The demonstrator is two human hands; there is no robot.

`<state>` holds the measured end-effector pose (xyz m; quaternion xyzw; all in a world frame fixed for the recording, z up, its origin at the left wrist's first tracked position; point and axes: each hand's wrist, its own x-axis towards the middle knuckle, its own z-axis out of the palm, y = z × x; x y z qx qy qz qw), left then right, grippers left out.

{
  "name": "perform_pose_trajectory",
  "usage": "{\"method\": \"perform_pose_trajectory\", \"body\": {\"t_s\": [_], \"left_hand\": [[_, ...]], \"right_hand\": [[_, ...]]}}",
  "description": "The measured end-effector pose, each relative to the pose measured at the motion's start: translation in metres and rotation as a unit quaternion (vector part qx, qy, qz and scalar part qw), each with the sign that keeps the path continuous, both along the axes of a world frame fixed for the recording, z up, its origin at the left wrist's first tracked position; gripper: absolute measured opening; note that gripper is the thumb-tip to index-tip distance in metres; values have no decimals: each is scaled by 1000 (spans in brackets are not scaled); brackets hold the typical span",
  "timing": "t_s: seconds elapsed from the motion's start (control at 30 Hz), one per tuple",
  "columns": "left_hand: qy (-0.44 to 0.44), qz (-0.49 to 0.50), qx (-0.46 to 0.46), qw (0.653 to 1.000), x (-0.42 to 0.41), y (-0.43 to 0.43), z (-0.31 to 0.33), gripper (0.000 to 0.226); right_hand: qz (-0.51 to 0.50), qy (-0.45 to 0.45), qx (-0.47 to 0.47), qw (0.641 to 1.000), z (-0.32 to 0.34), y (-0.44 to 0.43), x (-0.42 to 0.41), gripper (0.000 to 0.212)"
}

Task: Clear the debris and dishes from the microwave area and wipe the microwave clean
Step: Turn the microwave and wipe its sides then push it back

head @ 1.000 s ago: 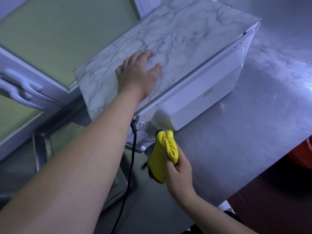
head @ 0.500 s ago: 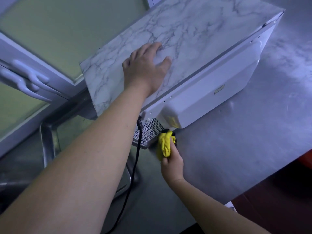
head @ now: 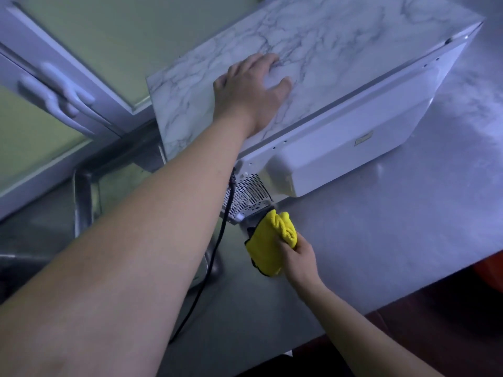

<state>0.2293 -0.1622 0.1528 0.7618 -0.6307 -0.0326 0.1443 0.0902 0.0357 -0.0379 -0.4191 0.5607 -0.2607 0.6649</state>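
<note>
Yellow cloth, bunched in the right hand, has pulled back from the microwave to just below its vented corner; the left hand stays flat on top. That corner looks wiped.

The microwave stands on the counter, its top toward the far left. The left hand lies on that top. The cloth, in the right hand, sits at its near-left corner, right of the cord. A tray lies left.
</note>
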Motion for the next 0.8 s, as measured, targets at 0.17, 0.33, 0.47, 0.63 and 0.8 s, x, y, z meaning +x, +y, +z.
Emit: {"method": "perform_pose_trajectory", "body": {"t_s": [0.17,0.33,0.47,0.63,0.8], "left_hand": [[117,40,-26,992,-2,7,12,54],[267,91,-17,959,-7,52,28,47],[52,35,-25,998,9,128,7,63],[-69,66,-14,995,30,192,-20,104],[-46,74,-22,996,30,198,-31,120]], "right_hand": [[-46,7,-8,999,4,11,-26,11],[-79,-26,58,995,15,1,-31,11],[-135,-66,90,984,22,-7,-10,14],[-163,-77,82,980,42,-21,51,32],[-188,-40,124,973,46,-14,108,54]]}}
